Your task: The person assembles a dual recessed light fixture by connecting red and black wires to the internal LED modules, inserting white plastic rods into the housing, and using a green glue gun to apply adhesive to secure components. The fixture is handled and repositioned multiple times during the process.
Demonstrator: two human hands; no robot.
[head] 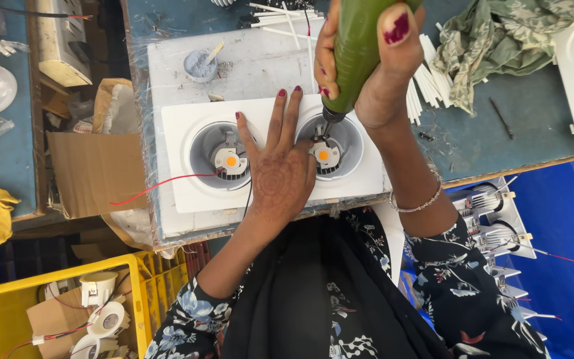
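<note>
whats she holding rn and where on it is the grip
The right hand grips a green electric screwdriver around its barrel, bit down in the right-hand recess. The left hand holds nothing; it lies flat on the white twin light housing.

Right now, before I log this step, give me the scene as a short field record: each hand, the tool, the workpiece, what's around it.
left hand: flat, palm down on the white twin-recess light housing, between its two round recesses
right hand: gripping a green electric screwdriver, held upright
tool tip: down inside the right recess, at the LED plate
left recess: LED plate seated, red wire trailing left
bench: small cup of grey paste, white sleeves, crumpled cloth
lower left: yellow crate with round fittings
</note>
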